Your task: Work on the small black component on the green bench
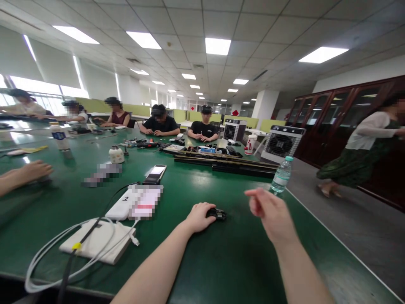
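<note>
My left hand (200, 216) rests on the green table (221, 261) with its fingers curled around a small black object (217, 213) that I cannot name. My right hand (270, 211) hovers just right of it, above the table, fingers loosely bent and holding nothing. A plastic water bottle (281, 174) stands behind my right hand near the table's right edge.
White power banks (98, 240) with looped white cables lie at the front left, and a phone (155, 173) behind them. Another person's hand (30, 171) rests at the left. Several people sit along the far side. Someone walks past on the right (363, 147). Black rails (228, 162) lie mid-table.
</note>
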The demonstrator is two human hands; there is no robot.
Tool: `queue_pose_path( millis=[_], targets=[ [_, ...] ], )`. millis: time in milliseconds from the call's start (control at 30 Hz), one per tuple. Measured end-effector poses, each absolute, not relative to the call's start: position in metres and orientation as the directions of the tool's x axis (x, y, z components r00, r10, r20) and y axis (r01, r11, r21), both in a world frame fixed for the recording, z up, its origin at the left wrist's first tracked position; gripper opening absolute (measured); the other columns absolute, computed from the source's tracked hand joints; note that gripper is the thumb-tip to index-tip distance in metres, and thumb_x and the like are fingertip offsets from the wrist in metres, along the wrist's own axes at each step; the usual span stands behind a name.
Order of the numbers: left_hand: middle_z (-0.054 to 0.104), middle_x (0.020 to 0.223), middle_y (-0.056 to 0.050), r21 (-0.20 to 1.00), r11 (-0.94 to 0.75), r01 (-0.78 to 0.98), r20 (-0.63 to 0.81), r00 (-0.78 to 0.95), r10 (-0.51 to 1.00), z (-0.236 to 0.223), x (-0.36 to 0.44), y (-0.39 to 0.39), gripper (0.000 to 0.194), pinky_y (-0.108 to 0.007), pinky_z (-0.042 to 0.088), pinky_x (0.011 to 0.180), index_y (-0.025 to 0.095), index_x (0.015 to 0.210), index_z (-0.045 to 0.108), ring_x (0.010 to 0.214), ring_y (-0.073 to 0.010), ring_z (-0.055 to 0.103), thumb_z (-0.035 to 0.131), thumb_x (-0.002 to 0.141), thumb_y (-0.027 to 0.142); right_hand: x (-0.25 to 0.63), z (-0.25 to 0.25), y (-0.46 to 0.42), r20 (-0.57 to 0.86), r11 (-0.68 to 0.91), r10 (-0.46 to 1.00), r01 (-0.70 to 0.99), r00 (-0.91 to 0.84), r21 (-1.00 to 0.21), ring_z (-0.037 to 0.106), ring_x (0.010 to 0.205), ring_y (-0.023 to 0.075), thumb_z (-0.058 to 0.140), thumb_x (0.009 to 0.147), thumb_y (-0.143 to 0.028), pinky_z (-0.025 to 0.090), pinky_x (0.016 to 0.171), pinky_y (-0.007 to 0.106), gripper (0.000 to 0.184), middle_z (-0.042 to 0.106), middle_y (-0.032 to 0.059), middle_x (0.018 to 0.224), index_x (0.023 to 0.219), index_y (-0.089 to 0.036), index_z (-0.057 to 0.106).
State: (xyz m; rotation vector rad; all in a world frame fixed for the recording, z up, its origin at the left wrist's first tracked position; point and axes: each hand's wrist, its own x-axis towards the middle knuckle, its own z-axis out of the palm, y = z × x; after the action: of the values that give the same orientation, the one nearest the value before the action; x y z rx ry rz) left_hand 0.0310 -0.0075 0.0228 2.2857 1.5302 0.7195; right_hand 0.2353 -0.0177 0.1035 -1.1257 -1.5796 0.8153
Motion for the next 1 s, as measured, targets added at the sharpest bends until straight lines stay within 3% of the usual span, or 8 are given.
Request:
queue_pose_path(
  millis=[100, 233, 333, 567, 733, 1000],
  targets=[
    [0.061, 0.112, -0.002, 0.511, -0.396, 0.763, 0.253, 0.307, 0.917, 0.022, 0.032, -0.007, 0.040, -0.034, 0.039, 0.094, 0.024, 0.116, 0.055, 0.105, -0.0222, 0.053, 0.058, 0.076, 0.031, 0.223, 0.087, -0.001, 0.294, 0.312, 0.950, 0.315, -0.105, -0.896, 0.063, 0.080, 0.0223, 0.053, 0.078, -0.044, 0.051, 0.073, 0.036, 0.033, 0.067, 0.0079, 0.082, 0.091, -0.016, 0.067],
    [0.059, 0.115, -0.002, 0.497, -0.405, 0.768, 0.273, 0.304, 0.913, 0.018, 0.032, -0.005, 0.040, -0.033, 0.039, 0.094, 0.024, 0.116, 0.055, 0.107, -0.0213, 0.051, 0.058, 0.076, 0.029, 0.216, 0.041, 0.013, 0.282, 0.322, 0.947, 0.439, -0.156, -0.838, 0.063, 0.088, 0.0221, 0.054, 0.075, -0.037, 0.049, 0.082, 0.036, 0.027, 0.069, 0.0069, 0.094, 0.090, -0.020, 0.068],
    [0.058, 0.118, -0.003, 0.510, -0.369, 0.777, 0.260, 0.270, 0.927, 0.017, 0.032, -0.005, 0.050, -0.034, 0.037, 0.096, 0.023, 0.123, 0.048, 0.109, -0.0221, 0.051, 0.059, 0.075, 0.026, 0.221, 0.020, 0.008, 0.280, 0.331, 0.944, 0.482, -0.178, -0.811, 0.063, 0.090, 0.0215, 0.051, 0.077, -0.035, 0.049, 0.083, 0.036, 0.027, 0.068, 0.0071, 0.096, 0.092, -0.020, 0.068],
    [0.059, 0.115, -0.002, 0.489, -0.392, 0.779, 0.256, 0.302, 0.918, 0.020, 0.033, -0.008, 0.039, -0.034, 0.039, 0.095, 0.025, 0.116, 0.054, 0.108, -0.0214, 0.051, 0.058, 0.077, 0.027, 0.220, 0.025, 0.000, 0.324, 0.466, 0.878, 0.475, -0.352, -0.746, 0.059, 0.097, 0.0206, 0.063, 0.069, -0.024, 0.044, 0.091, 0.036, 0.024, 0.066, 0.0044, 0.101, 0.093, -0.024, 0.068],
    [0.058, 0.118, -0.002, 0.506, -0.392, 0.768, 0.269, 0.291, 0.918, 0.019, 0.032, -0.007, 0.046, -0.034, 0.038, 0.096, 0.024, 0.119, 0.051, 0.109, -0.0215, 0.051, 0.061, 0.074, 0.026, 0.217, 0.022, 0.001, 0.314, 0.464, 0.881, 0.511, -0.355, -0.724, 0.059, 0.096, 0.0208, 0.063, 0.068, -0.022, 0.043, 0.091, 0.036, 0.019, 0.065, 0.0048, 0.100, 0.086, -0.022, 0.068],
    [0.059, 0.115, -0.002, 0.522, -0.412, 0.747, 0.294, 0.296, 0.909, 0.019, 0.032, -0.006, 0.042, -0.034, 0.040, 0.095, 0.023, 0.115, 0.054, 0.106, -0.0212, 0.052, 0.061, 0.073, 0.027, 0.218, 0.022, 0.001, 0.306, 0.464, 0.880, 0.517, -0.364, -0.720, 0.058, 0.095, 0.0208, 0.061, 0.069, -0.022, 0.043, 0.089, 0.035, 0.016, 0.065, 0.0040, 0.098, 0.085, -0.022, 0.066]
  ],
)
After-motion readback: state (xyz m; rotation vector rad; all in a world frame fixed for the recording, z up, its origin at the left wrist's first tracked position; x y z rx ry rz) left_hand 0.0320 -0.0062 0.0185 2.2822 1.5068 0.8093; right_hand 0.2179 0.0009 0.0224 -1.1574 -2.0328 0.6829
